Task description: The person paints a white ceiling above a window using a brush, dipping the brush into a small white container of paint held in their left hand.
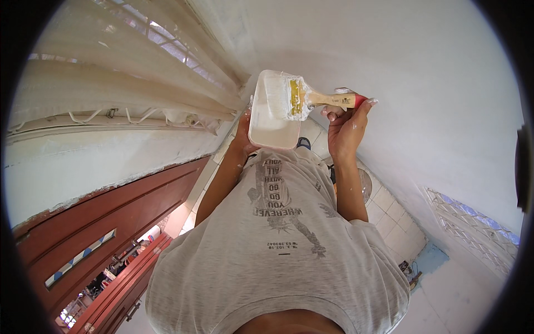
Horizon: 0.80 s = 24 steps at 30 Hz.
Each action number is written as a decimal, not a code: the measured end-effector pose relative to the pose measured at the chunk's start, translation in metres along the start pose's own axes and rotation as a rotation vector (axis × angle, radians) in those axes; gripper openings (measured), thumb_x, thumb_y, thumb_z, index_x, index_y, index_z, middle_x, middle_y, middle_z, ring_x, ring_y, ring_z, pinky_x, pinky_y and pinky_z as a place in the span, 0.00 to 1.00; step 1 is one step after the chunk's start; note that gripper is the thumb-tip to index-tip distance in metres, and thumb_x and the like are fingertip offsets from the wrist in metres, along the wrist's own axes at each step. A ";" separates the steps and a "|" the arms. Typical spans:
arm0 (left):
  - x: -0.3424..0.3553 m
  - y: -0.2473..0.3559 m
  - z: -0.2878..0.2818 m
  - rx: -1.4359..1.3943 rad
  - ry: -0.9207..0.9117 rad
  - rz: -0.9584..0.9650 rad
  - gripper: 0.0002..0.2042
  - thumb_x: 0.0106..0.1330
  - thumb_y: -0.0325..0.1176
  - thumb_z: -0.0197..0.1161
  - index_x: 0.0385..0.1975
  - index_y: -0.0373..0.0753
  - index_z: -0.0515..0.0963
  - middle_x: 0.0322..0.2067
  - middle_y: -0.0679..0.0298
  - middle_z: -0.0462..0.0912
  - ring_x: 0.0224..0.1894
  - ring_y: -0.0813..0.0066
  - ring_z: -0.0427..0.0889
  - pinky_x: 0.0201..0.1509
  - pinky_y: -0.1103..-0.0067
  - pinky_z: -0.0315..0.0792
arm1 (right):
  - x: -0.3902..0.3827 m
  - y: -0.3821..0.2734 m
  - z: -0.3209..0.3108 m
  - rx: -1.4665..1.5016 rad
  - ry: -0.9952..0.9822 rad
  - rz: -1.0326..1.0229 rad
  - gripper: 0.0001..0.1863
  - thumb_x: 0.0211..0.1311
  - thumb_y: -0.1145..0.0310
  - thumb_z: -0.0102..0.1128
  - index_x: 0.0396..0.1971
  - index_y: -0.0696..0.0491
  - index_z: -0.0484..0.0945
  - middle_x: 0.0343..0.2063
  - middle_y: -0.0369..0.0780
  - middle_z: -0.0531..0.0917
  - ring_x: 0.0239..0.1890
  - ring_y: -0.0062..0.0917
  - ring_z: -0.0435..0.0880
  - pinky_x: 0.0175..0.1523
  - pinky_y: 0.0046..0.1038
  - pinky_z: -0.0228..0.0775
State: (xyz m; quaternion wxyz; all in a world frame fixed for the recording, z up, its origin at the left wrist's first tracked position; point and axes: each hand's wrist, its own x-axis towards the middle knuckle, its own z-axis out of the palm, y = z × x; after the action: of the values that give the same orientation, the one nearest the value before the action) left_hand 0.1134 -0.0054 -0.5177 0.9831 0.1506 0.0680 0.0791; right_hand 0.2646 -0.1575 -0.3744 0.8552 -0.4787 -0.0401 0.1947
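Note:
My left hand [243, 133] is closed around the left side of a white rectangular tub [273, 137], whose inside is coated with white paint. Across the tub's right rim lies a wide flat paintbrush [329, 99], its bristles over the tub and thick white paint on its ferrule. Its wooden handle, red at the end, points right into my right hand [346, 129], where thumb and fingers grip it. Specks of white paint show on my right hand and wrist. The ends of my left fingers are hidden by the tub.
To the left, a pale curtain [144, 89] hangs above a white wall section and a reddish-brown wooden door [133, 195]. A white wall [411, 72] rises ahead and to the right. Light floor tiles [389, 209] show below, with a patterned vent panel [473, 222] at lower right.

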 end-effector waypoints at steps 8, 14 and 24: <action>-0.002 -0.002 -0.003 0.052 0.074 -0.019 0.39 0.65 0.60 0.54 0.71 0.43 0.58 0.67 0.52 0.66 0.66 0.50 0.70 0.68 0.53 0.67 | -0.001 0.006 -0.009 -0.149 -0.044 -0.003 0.35 0.78 0.44 0.27 0.39 0.62 0.73 0.27 0.44 0.81 0.19 0.26 0.77 0.24 0.22 0.61; 0.002 0.000 0.004 -0.048 0.074 -0.033 0.36 0.66 0.55 0.55 0.71 0.42 0.59 0.67 0.51 0.66 0.66 0.51 0.70 0.68 0.53 0.68 | -0.002 0.011 0.001 -0.195 -0.060 -0.065 0.37 0.78 0.44 0.22 0.37 0.64 0.72 0.30 0.50 0.84 0.18 0.26 0.77 0.22 0.22 0.61; 0.004 0.006 0.005 0.020 0.164 0.015 0.38 0.63 0.55 0.60 0.70 0.44 0.60 0.67 0.53 0.67 0.66 0.53 0.70 0.67 0.54 0.70 | -0.001 0.022 -0.009 -0.360 -0.062 -0.159 0.21 0.79 0.54 0.39 0.42 0.59 0.71 0.34 0.46 0.84 0.15 0.19 0.74 0.21 0.19 0.58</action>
State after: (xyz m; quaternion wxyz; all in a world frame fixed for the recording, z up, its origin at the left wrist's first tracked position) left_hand 0.1178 -0.0008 -0.5114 0.9720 0.1538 0.1482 0.0979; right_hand 0.2598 -0.1551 -0.3974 0.7668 -0.6131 -0.1383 0.1306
